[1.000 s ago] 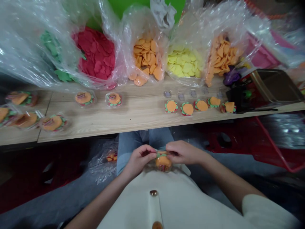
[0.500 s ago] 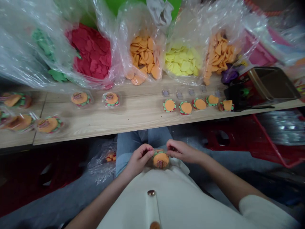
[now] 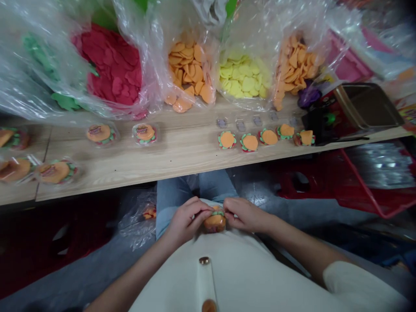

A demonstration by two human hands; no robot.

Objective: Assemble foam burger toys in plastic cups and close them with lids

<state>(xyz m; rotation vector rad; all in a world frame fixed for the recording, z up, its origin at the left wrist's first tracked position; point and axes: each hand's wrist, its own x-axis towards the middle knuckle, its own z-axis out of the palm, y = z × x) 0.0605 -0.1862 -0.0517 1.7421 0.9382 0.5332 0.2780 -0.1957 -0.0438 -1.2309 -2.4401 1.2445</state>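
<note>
Close against my shirt, a small toy burger in a clear plastic case [image 3: 215, 223] is held between both hands. My left hand [image 3: 191, 216] pinches its left edge between thumb and fingers. On the opposite edge, the fingers of my right hand [image 3: 242, 214] are closed. The orange bun faces up and toward me, with a green layer showing at the far side. On the table ahead lie cased burgers with a printed label, such as one cased burger [image 3: 144, 133] left of centre. A row of burger stacks without labels, including an orange-topped stack [image 3: 226, 140], sits right of centre.
Plastic bags along the back hold red foam pieces [image 3: 112, 71], orange pieces [image 3: 190, 69] and yellow pieces [image 3: 243, 78]. A dark box [image 3: 367, 106] stands at the table's right end. Below it is a red crate [image 3: 364, 186] with clear plastic packs.
The cased burger has tilted, so its far side with the green layer shows more. Both hands have come slightly lower and closer around it. The view has shifted a little.
</note>
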